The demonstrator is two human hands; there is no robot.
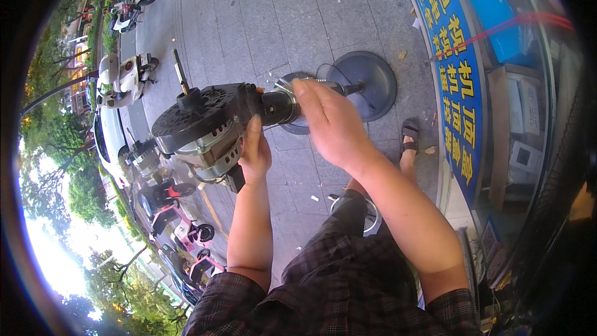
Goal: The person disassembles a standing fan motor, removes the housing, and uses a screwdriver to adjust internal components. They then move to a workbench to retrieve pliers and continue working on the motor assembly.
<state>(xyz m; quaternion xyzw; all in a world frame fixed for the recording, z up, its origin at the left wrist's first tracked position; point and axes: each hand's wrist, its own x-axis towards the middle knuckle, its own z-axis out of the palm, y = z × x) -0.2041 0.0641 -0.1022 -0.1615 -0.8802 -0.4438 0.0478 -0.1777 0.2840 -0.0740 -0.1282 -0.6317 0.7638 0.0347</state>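
A bare fan motor [211,130], with a dark slotted disc and a thin metal shaft sticking out, sits at the top of a stand. My left hand [255,149] holds the motor at its rear edge, thumb up along it. My right hand [329,118] is closed around the stand's neck [280,107] just behind the motor; its fingertips are mostly hidden. Small silvery metal shows by those fingers, too unclear to name. Beyond my right hand, the pole runs down to a round black base [379,81] on the ground.
Another bare fan motor [146,158] stands at the left. A glass counter [522,106] with a blue-and-yellow sign [451,68] and boxes inside lines the right. Grey paving [273,18] lies below. Parked scooters [130,74] and a white car [111,137] are at left. A sandaled foot [409,137] shows near the counter.
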